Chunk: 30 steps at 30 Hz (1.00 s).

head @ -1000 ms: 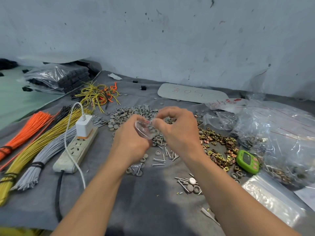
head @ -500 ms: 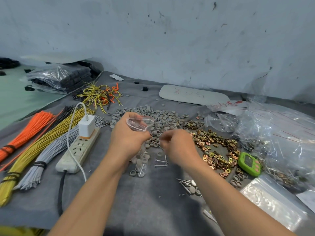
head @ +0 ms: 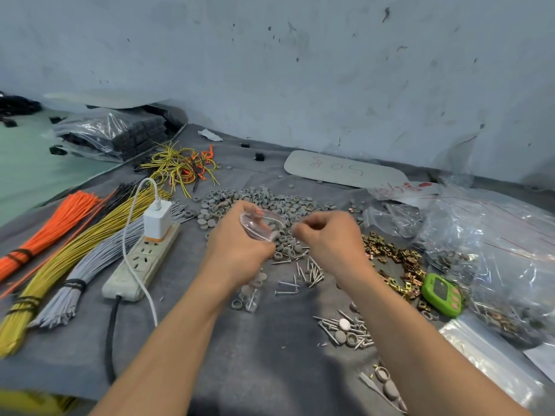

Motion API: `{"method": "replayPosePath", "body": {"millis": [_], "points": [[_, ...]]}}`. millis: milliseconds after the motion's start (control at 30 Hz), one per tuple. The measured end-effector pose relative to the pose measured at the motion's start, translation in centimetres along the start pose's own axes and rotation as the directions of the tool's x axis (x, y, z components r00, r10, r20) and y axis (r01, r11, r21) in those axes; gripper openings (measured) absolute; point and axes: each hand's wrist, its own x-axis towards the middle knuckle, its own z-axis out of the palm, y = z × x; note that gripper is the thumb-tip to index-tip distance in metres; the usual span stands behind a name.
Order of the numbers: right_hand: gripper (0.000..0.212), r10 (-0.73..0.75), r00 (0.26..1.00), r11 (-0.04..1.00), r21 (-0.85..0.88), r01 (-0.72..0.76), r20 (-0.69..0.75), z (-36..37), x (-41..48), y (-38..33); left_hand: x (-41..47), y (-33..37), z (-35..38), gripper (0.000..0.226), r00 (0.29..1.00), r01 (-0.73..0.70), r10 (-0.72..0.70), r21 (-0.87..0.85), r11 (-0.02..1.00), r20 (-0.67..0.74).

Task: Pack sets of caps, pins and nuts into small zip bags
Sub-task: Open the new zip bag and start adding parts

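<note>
Right hand risen beside zip bag; caps beyond, pins beneath

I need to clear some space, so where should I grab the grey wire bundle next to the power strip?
Grip the grey wire bundle at its black tie, where the strands are bound tight; past it they fan loose. Come from above, probably: the yellow bundle and the power strip flank it closely.

A scuffed pale blue-grey wall filled the upper half; grey cloth covered the worktop below, and a green surface showed at the left edge.
</note>
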Motion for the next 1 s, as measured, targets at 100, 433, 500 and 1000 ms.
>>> {"method": "replayPosePath", "body": {"millis": [100, 433, 500, 1000], "points": [[0.003, -0.116, 0.993, 0.982, 0.147, 0.118, -0.019, -1.1, -0.6, -1.9, -0.2, 0.5, 0.7, 0.050, 0.999, -0.044, 0.041, 0.089, 0.995, 0.032], [0.011, -0.154, 0.986, 0.973, 0.164, 0.161, -0.060, -1.5, -0.8, -1.7, -0.7, 1.4, 2.0, 0.061, 0.993, -0.103, 0.092, 0.162, 0.981, 0.078], [0.008, -0.107, 0.990, 0.955, 0.268, 0.130, -0.097, -2.6, -1.2, -1.4, -0.7, 1.5, 2.1, 0.064, 0.995, -0.098, 0.092, 0.133, 0.986, 0.048], [0.021, 0.015, 0.992, 0.997, 0.080, -0.004, -0.128, -7.8, -4.2, 1.3, -1.9, 4.0, 6.7, 0.092, 0.985, -0.128, 0.130, -0.028, 0.991, 0.116]]}}
